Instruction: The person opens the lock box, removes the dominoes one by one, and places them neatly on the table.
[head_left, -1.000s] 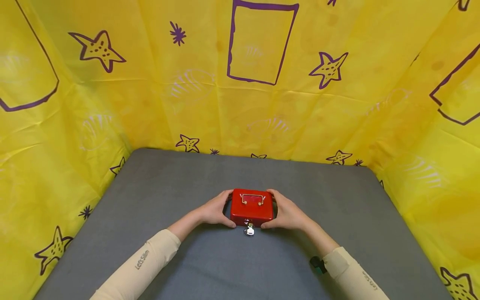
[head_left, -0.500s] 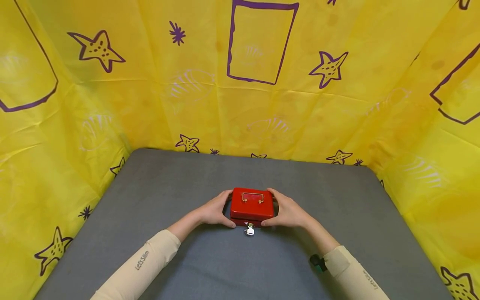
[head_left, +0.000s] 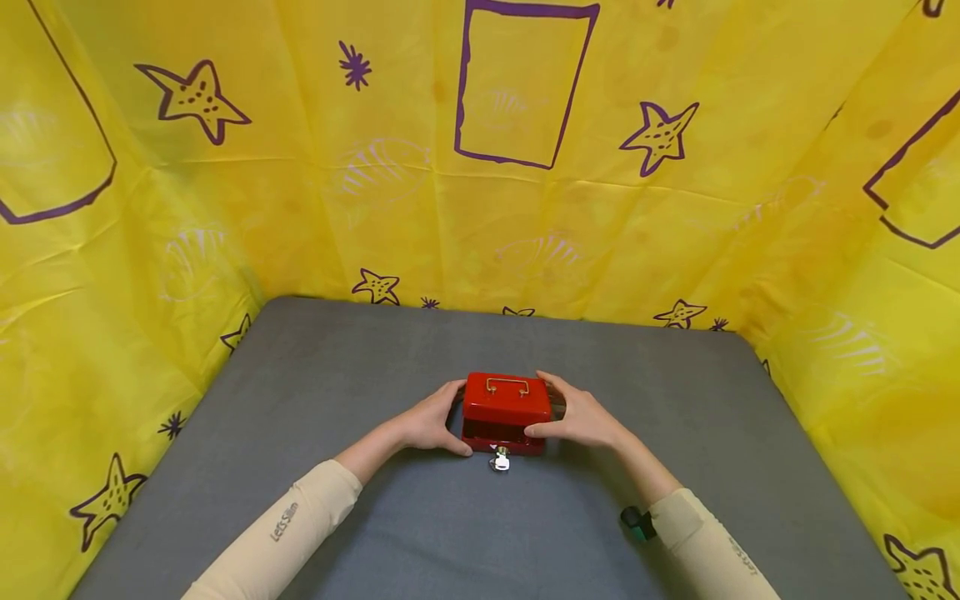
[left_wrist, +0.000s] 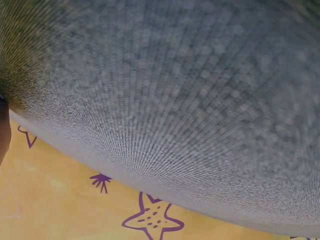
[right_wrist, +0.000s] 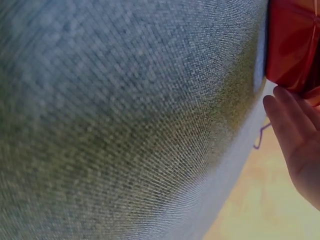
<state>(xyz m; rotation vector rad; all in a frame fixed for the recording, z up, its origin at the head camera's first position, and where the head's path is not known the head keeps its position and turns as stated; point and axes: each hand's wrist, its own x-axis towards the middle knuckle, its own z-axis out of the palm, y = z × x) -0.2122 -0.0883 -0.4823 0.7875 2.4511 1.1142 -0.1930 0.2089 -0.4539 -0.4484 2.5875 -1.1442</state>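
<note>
A red cash box (head_left: 480, 444) stands on the grey table in the head view. Its lid (head_left: 506, 407) is partly raised, leaving a dark gap at the front, and a folding handle is on top. Keys (head_left: 501, 459) hang from the front lock. My left hand (head_left: 432, 422) grips the box's left side, thumb at the front lower corner. On the other side my right hand (head_left: 581, 417) holds the raised lid, thumb at its front edge and fingers towards the back. The right wrist view shows part of the red box (right_wrist: 292, 45) beside those fingers. What lies inside is hidden.
The grey tabletop (head_left: 360, 350) reaches back to a yellow cloth wall (head_left: 420, 217) with purple starfish drawings. Similar yellow cloth hangs at both sides. Mostly tabletop fills the left wrist view, with a sliver of dark shape at its left edge.
The lid has risen from closed to partly open, tilting up at the front. My right hand has moved slightly up with it. The left hand has stayed in place.
</note>
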